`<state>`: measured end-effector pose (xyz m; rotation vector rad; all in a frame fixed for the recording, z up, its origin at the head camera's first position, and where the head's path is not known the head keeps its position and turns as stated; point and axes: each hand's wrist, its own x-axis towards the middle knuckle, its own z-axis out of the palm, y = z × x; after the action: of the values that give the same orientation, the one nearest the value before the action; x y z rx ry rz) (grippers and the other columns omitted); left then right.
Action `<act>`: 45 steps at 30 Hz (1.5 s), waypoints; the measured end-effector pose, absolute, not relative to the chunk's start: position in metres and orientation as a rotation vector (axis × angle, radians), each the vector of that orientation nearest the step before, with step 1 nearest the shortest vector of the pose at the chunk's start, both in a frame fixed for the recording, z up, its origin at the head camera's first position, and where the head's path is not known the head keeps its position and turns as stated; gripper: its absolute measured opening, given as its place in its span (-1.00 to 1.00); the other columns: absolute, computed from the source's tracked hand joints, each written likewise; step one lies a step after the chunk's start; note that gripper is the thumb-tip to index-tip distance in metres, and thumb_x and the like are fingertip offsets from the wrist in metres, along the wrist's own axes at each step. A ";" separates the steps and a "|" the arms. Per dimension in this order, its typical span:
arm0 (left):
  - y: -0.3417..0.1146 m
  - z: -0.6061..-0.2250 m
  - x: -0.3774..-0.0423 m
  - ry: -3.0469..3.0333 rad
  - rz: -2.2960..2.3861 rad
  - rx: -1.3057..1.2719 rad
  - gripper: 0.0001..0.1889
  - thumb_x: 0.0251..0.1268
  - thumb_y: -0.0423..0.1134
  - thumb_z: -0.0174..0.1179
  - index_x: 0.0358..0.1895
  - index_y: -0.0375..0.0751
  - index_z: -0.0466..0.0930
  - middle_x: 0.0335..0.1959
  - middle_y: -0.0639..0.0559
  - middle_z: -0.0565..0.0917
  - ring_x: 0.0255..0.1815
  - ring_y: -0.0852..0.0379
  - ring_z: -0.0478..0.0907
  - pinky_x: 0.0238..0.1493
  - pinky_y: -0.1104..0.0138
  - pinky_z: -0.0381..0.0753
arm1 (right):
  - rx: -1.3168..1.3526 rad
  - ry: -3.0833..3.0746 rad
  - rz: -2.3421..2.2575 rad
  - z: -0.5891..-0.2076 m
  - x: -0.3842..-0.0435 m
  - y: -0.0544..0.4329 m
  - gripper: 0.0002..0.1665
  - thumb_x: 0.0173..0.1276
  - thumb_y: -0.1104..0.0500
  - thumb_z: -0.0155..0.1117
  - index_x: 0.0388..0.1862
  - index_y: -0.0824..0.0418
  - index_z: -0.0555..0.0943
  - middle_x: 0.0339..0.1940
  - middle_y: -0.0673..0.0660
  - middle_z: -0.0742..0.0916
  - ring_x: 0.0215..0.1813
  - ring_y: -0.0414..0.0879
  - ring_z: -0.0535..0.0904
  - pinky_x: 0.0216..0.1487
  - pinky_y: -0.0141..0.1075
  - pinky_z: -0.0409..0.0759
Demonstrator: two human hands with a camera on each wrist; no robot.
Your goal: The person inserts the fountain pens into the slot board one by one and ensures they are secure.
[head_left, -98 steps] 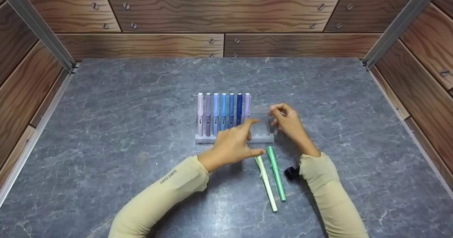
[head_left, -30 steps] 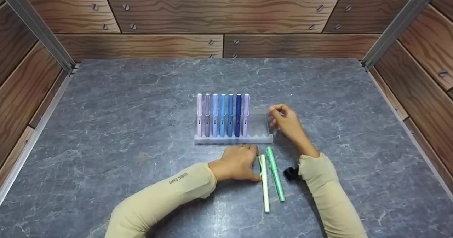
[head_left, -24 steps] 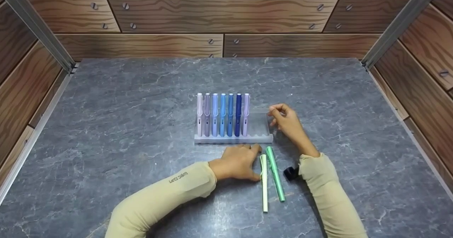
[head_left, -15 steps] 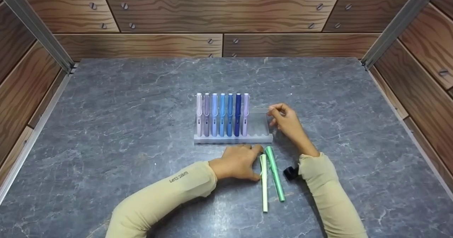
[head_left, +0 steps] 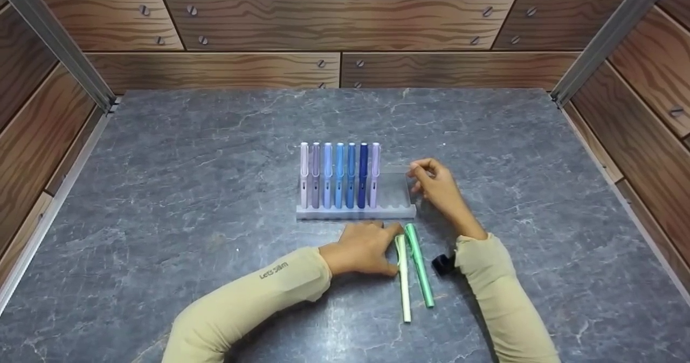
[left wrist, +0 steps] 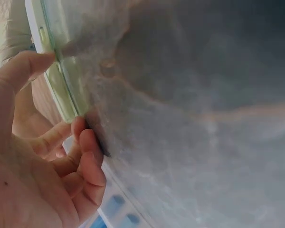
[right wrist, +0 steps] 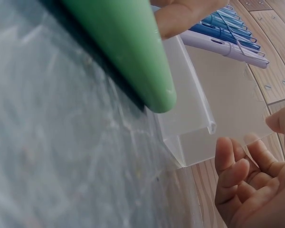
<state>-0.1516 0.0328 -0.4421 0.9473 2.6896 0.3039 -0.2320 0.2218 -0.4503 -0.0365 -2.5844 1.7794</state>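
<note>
A clear pen stand (head_left: 396,193) holds several upright pens in lilac, purple and blue shades. My right hand (head_left: 439,187) pinches the right edge of its back panel; in the right wrist view, thumb and fingers meet at the panel's corner (right wrist: 228,102). My left hand (head_left: 364,247) is low on the table before the stand. Its thumb and index finger touch the pale green pen (head_left: 404,285) along one side and near the cap end, the other fingers bent (left wrist: 88,166). Beside it lies a brighter green pen (head_left: 421,271), which looms large in the right wrist view (right wrist: 128,52).
The grey marbled table (head_left: 188,190) spreads out around the stand. A small black object (head_left: 443,265) sits at the right sleeve cuff. Wood-patterned panels (head_left: 339,23) close off the back and sides, with metal posts at the corners.
My left hand has come down from the stand to the pale green pen, which has turned from slanted to nearly straight. My right hand stays at the stand's edge.
</note>
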 end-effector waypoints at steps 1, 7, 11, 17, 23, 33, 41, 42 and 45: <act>0.033 -0.442 -0.152 2.695 0.315 0.947 -0.32 -0.10 0.16 0.41 0.15 0.08 0.41 -0.08 0.00 0.67 -0.10 0.01 0.62 -0.30 0.16 0.56 | -0.035 -2.587 1.779 -0.450 -0.232 0.222 -0.67 0.47 0.09 0.06 0.00 0.34 0.50 -0.27 0.05 0.68 -0.53 -0.30 0.56 -0.60 -0.50 0.39; 0.033 -0.444 -0.152 2.718 0.402 0.978 -0.36 -0.14 0.08 0.43 0.06 -0.03 0.41 -0.25 0.05 0.68 -0.30 0.05 0.63 -0.48 0.23 0.50 | -0.023 -2.621 1.756 -0.448 -0.230 0.223 -0.59 0.48 0.01 0.06 0.02 0.34 0.49 -0.20 0.13 0.67 -0.49 -0.28 0.58 -0.56 -0.46 0.43; 0.033 -0.443 -0.152 2.717 0.480 0.997 -0.35 -0.13 0.05 0.43 0.07 -0.06 0.38 -0.38 0.09 0.66 -0.45 0.10 0.56 -0.58 0.29 0.39 | -0.026 -2.637 1.739 -0.447 -0.230 0.221 -0.56 0.48 -0.02 0.06 0.03 0.34 0.49 -0.13 0.24 0.68 -0.49 -0.29 0.58 -0.55 -0.45 0.44; 0.032 -0.441 -0.154 2.679 0.621 0.987 -0.27 -0.12 -0.09 0.41 0.20 -0.04 0.28 -0.52 0.19 0.58 -0.57 0.23 0.44 -0.68 0.38 0.30 | -0.040 -2.631 1.732 -0.449 -0.230 0.222 -0.60 0.49 0.02 0.05 0.03 0.34 0.49 -0.12 0.27 0.68 -0.50 -0.30 0.57 -0.56 -0.47 0.42; 0.029 -0.440 -0.156 2.576 0.815 0.939 -0.27 -0.09 -0.24 0.36 0.23 0.01 0.22 -0.52 0.25 0.59 -0.61 0.34 0.41 -0.66 0.45 0.31 | -0.032 -2.631 1.735 -0.450 -0.233 0.223 -0.63 0.49 0.05 0.04 0.03 0.34 0.50 -0.13 0.28 0.68 -0.50 -0.30 0.57 -0.57 -0.50 0.40; 0.026 -0.431 -0.158 2.407 1.085 0.868 -0.31 -0.06 -0.30 0.31 0.22 0.06 0.22 -0.52 0.27 0.56 -0.57 0.36 0.41 -0.52 0.50 0.36 | -0.025 -2.610 1.745 -0.450 -0.232 0.223 -0.65 0.48 0.08 0.05 0.02 0.34 0.50 -0.22 0.13 0.69 -0.51 -0.31 0.57 -0.58 -0.49 0.40; 0.022 -0.421 -0.161 2.352 1.171 0.820 -0.30 -0.08 -0.31 0.31 0.21 0.08 0.24 -0.57 0.25 0.54 -0.63 0.34 0.38 -0.56 0.49 0.36 | -0.029 -2.611 1.750 -0.450 -0.232 0.223 -0.64 0.48 0.07 0.06 0.02 0.33 0.50 -0.23 0.08 0.68 -0.51 -0.30 0.58 -0.57 -0.48 0.42; 0.021 -0.419 -0.161 2.344 1.187 0.815 -0.30 -0.08 -0.31 0.32 0.21 0.08 0.24 -0.57 0.24 0.54 -0.63 0.33 0.39 -0.56 0.49 0.37 | -0.030 -2.611 1.751 -0.450 -0.232 0.223 -0.64 0.48 0.07 0.05 0.02 0.33 0.50 -0.22 0.10 0.68 -0.51 -0.30 0.58 -0.57 -0.48 0.42; 0.020 -0.416 -0.163 2.339 1.231 0.810 -0.29 -0.08 -0.33 0.33 0.21 0.08 0.24 -0.56 0.22 0.55 -0.62 0.32 0.40 -0.55 0.49 0.39 | -0.025 -2.605 1.767 -0.451 -0.232 0.223 -0.64 0.48 0.07 0.05 0.03 0.34 0.50 -0.20 0.15 0.68 -0.51 -0.30 0.58 -0.57 -0.48 0.42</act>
<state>-0.1629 0.0204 -0.4159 0.8095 2.3394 1.2313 -0.2324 0.2229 -0.4511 -0.0250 -2.6046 1.7674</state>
